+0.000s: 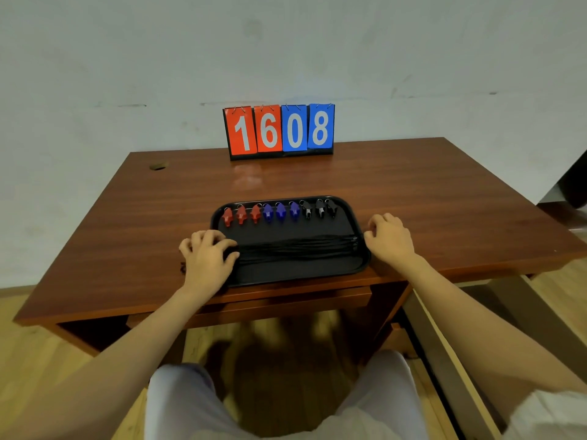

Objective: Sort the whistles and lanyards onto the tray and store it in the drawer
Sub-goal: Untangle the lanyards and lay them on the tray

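The flip scoreboard [279, 131] at the back of the surface [413, 192] reads 1 and 6 on red cards, 0 and 8 on blue cards

A person is seen from above. Both forearms are bare, with no watch, ring or bracelet showing on the left hand [208, 257] or the right hand [390, 238]. A short white sleeve [551, 414] covers the right upper arm at the picture's lower right corner. The legs wear light, pale grey-white trousers [184, 404], loose and softly creased over both thighs.
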`<state>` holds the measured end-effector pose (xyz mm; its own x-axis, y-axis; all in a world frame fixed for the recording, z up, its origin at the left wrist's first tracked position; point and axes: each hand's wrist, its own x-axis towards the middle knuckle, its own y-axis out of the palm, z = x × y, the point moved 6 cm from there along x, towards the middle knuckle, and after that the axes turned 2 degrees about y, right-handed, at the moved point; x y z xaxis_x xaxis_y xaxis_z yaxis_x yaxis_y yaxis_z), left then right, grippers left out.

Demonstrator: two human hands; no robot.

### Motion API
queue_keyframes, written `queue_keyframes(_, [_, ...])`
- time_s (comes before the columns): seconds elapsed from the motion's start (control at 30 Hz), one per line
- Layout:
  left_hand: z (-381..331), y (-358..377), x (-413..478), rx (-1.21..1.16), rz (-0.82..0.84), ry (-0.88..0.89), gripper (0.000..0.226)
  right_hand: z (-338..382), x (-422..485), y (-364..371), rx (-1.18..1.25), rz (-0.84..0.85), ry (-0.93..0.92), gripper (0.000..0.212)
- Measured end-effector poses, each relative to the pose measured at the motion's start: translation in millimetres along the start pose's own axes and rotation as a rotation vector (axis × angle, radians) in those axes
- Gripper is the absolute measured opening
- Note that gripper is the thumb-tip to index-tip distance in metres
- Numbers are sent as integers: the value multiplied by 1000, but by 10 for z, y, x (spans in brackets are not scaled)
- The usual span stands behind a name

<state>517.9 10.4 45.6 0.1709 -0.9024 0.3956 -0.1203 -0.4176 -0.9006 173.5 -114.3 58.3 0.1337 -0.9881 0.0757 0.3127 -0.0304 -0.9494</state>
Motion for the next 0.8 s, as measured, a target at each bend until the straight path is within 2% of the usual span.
queue_keyframes(0.07, [-258,19,-72,-58,-4,133,16,47,11,25,-31,-9,-19,27])
queue_keyframes(0.2, [-795,179,-220,-263,150,355,19,148,45,133,-32,26,-80,34])
queue_keyframes(0.3, [-927,276,-269,-321,203,430,23,201,89,210,-32,84,-123,35])
queue_keyframes(0.53, [-961,285,-146,-208,224,577,21,178,237,212,-42,150,-57,32])
queue_keyframes(0.67, [-739,280,27,-127,298,557,24,235,294,195,-14,143,-57,30])
queue_keyframes(0.8, [-446,222,215,-57,307,409,23,336,342,178,51,94,-81,29])
